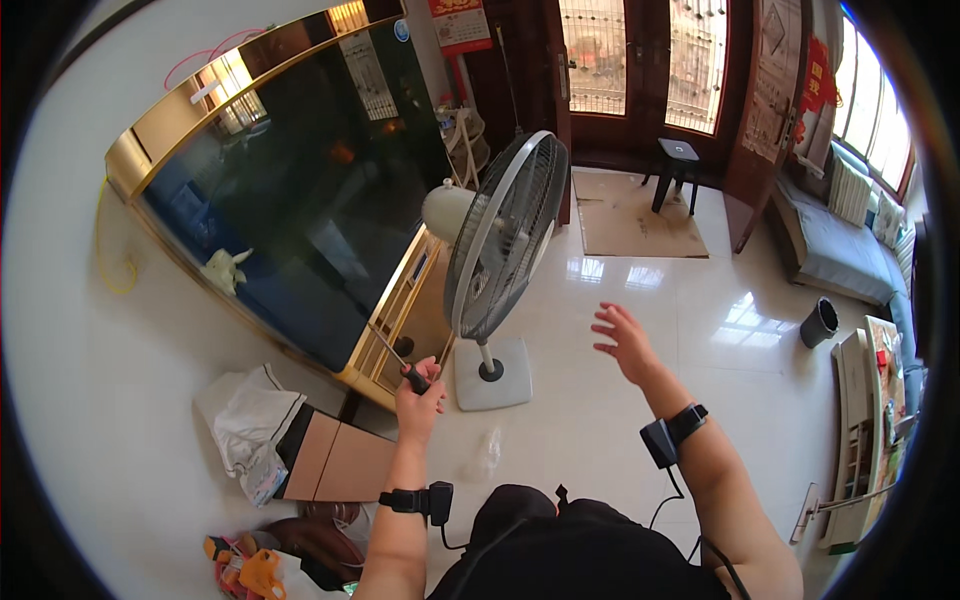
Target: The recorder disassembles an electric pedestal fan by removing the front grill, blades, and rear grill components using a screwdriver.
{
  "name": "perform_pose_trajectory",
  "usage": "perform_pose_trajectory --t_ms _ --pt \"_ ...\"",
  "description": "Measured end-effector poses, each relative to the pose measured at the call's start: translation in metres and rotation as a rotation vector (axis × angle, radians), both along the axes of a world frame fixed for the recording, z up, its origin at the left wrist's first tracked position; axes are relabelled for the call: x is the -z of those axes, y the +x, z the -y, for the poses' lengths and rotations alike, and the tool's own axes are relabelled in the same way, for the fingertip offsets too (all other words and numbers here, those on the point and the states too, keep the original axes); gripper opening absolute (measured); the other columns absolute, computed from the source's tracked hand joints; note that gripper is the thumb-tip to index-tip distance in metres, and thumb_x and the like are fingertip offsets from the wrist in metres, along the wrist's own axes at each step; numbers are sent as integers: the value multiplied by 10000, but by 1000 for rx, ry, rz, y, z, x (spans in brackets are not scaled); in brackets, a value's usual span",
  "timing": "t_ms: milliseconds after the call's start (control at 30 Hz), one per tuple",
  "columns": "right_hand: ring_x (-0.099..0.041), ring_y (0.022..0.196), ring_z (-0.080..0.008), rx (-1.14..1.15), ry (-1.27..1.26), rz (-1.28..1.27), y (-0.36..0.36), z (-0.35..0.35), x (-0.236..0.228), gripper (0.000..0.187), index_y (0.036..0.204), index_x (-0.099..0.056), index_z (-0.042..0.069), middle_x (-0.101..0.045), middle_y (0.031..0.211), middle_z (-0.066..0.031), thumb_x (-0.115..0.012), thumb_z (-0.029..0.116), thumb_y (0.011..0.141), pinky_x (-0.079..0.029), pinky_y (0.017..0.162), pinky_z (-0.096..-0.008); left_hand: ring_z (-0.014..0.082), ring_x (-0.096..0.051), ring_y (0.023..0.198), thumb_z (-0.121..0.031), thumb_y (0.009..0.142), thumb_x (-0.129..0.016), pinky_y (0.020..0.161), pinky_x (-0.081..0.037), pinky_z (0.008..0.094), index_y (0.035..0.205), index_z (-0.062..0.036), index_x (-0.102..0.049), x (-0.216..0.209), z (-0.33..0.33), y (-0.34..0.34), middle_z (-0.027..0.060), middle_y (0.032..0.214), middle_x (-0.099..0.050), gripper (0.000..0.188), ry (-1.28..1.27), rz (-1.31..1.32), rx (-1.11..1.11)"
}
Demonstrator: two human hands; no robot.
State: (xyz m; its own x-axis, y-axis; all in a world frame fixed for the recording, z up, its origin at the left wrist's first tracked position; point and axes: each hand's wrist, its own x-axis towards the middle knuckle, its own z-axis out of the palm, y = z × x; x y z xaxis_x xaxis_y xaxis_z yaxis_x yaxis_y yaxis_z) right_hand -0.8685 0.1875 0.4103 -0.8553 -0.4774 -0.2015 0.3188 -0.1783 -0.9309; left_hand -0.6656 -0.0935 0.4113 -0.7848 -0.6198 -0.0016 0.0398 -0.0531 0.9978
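Note:
My left hand (420, 390) is closed around the dark handle of a screwdriver (416, 378), whose thin shaft points up and to the left. In front of me stands a pedestal fan (510, 235) with a round grey wire cage, a white motor housing (447, 210) and a square white base (494, 374) on the floor. The left hand is just left of this base, below the cage. To the right of the fan, my right hand (625, 345) is held in the air with fingers spread, touching nothing.
A large fish tank (290, 190) with gold trim stands at the left. Boxes (335, 457) and a white bag (245, 415) lie near the wall. A black stool (676, 165), flattened cardboard (630, 222), a dark bin (819, 322) and a sofa (850, 235) are farther away.

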Motion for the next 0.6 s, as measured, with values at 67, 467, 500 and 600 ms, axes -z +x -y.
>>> perform_pose_trajectory --t_ms 67,467,500,600 --pt "-433 1142 -216 42 -16 -24 -34 5 -6 531 1306 -397 132 -420 1289 -78 -497 441 885 -403 878 -378 88 -523 608 -7 752 -565 456 -404 207 1195 18 -494 -2 6 -17 87 1041 -544 450 -9 4 17" --pt "-299 1301 -256 128 -157 -134 -222 86 -42 668 1382 -301 116 -295 1431 -95 -434 541 885 -297 1005 -421 63 -496 530 -46 786 -607 431 -384 193 988 -19 -571 -10 74 -88 -2 706 -546 207 -30 114 -60" --pt "-318 1289 -251 132 -151 -123 -228 92 -42 660 1382 -301 115 -315 1419 -91 -431 534 889 -309 995 -410 73 -496 509 -47 795 -608 423 -379 198 973 -30 -571 -16 80 -99 0 676 -531 182 -85 133 -104" --pt "-372 1246 -229 61 -193 -111 -239 105 -27 616 1363 -332 111 -373 1376 -72 -455 493 896 -337 961 -388 81 -496 503 -64 794 -624 424 -382 206 963 -14 -563 -40 90 -121 9 679 -529 187 -84 124 -115"
